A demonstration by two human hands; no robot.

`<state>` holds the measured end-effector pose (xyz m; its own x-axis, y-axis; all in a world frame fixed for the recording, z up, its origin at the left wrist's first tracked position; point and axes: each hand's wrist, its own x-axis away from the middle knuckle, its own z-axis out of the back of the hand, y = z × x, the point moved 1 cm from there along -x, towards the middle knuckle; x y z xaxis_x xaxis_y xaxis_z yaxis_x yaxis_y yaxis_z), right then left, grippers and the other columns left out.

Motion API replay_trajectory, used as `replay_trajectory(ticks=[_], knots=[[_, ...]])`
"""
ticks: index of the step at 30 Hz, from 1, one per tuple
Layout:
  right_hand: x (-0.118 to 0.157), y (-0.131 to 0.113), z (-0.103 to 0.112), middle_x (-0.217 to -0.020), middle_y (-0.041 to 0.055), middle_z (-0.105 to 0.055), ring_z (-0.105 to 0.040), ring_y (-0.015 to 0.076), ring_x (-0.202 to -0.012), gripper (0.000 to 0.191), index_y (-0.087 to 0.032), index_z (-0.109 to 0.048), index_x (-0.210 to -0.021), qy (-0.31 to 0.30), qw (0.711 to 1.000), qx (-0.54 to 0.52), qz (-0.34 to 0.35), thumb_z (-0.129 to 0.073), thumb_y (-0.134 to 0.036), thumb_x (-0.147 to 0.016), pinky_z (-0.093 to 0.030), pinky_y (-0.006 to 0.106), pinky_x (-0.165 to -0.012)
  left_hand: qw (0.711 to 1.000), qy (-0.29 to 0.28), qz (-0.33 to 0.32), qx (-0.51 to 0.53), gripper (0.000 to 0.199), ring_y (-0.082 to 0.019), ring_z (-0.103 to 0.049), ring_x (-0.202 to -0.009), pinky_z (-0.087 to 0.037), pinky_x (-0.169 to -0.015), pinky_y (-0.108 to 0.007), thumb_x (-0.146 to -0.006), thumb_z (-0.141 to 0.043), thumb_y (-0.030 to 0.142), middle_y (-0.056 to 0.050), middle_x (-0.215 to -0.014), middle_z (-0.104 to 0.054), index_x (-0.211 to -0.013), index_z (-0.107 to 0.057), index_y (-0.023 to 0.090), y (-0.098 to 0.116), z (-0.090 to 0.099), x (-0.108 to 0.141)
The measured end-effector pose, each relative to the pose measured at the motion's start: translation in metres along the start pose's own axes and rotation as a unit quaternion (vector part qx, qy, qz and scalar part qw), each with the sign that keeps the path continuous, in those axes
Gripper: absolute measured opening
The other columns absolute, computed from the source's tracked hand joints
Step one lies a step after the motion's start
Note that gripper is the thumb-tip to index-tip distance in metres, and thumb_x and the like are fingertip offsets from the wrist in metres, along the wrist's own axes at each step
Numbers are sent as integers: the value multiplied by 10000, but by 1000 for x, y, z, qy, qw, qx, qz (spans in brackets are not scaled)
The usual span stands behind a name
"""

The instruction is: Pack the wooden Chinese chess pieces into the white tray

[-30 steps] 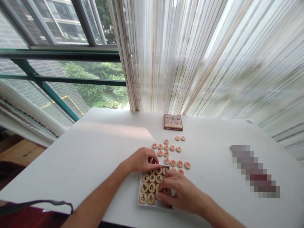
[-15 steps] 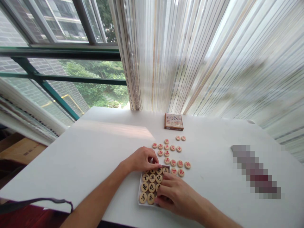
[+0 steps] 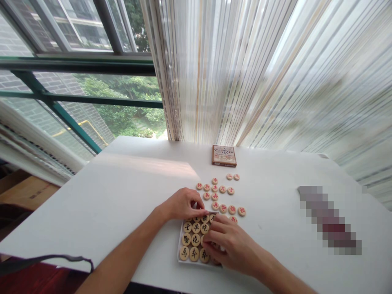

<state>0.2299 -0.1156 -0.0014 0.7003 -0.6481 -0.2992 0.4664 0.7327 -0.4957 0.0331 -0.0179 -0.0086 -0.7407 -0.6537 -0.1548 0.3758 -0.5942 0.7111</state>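
A shallow white box tray (image 3: 180,245) near the table's front edge holds rows of round wooden pieces with black characters (image 3: 194,254). My left hand (image 3: 185,204) rests at the tray's back edge, thumb and fingertips pinched together there; anything between them is too small to make out. Over the tray's right side lies my right hand (image 3: 228,243), its fingers curled down onto the pieces and hiding some of them. What its fingertips hold, if anything, is hidden. Several wooden pieces with red characters (image 3: 214,188) lie loose on the table behind the tray.
A flat printed box (image 3: 224,156) sits at the back of the white table (image 3: 147,183). A blurred-out object (image 3: 330,220) lies on the right. Behind are a string curtain and a window; a dark strap (image 3: 61,259) is at the lower left.
My right hand has shifted slightly right and up over the tray. A black-character piece in the front row now shows more fully, and one red piece beside the tray is now covered.
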Motion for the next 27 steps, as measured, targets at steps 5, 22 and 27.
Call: replay_trajectory(ticks=[5,22,27], knots=[[1,-1,-2,-821,27,-651,-544,189,-842,118,-252,-732,-940,-18,1000,-9,14,-631,-199,-908,-472,321,-798,1000,3,-1,2,243,-130,-613,-625,-451,-587,-222,-842,-710,397,-38,-708,-711,-774,-779,174,1,0,0],[8,50,30,-769,38,-637,-566,185,-741,117,-212,-699,-1007,248,966,1,-77,-603,-179,-948,-491,316,-669,991,121,42,-22,314,-94,-509,-590,-405,-589,-209,-963,-549,395,-8,-716,-685,-912,-749,160,-8,5,0],[16,79,49,-816,39,-651,-566,176,-721,113,-221,-712,-976,304,940,16,-157,-604,-246,-953,-497,305,-653,979,178,82,-51,288,-103,-506,-593,-416,-595,-215,-957,-548,390,-2,-721,-683,-940,-732,169,-25,11,-1]])
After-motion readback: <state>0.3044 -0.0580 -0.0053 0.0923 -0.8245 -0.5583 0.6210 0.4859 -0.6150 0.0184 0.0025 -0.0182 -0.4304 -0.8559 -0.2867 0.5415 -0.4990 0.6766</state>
